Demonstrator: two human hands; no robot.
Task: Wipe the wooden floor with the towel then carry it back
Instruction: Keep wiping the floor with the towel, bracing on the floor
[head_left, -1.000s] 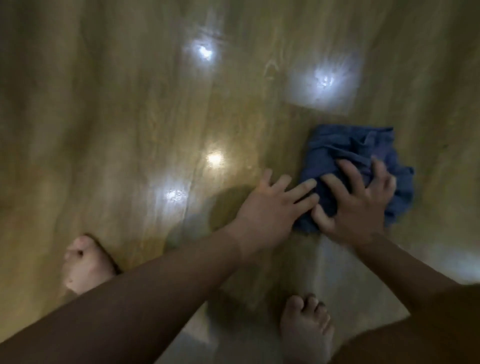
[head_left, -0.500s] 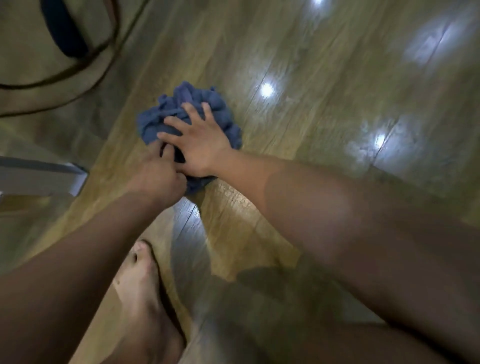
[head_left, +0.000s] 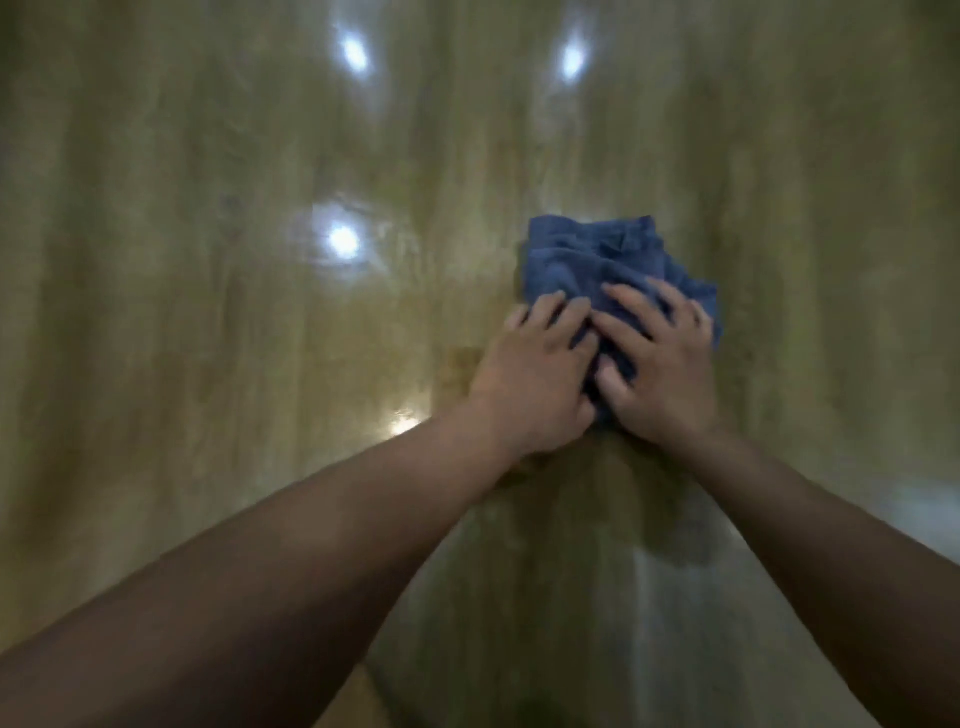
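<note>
Left hand (head_left: 535, 376), right hand (head_left: 662, 364), pressing towel (head_left: 597, 254) (bunched)

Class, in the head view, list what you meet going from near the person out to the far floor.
left hand and right hand side by side → blue towel under their fingers → bare wooden floor → two bright light reflections farthest away

Bare wooden floor (head_left: 208, 338) stretches wide to the left of the left hand (head_left: 535, 379), to the right of the right hand (head_left: 662, 369) and beyond both. Directly ahead of the fingers the bunched blue towel (head_left: 597, 260) blocks the way. Between the hands only a narrow gap shows.
</note>
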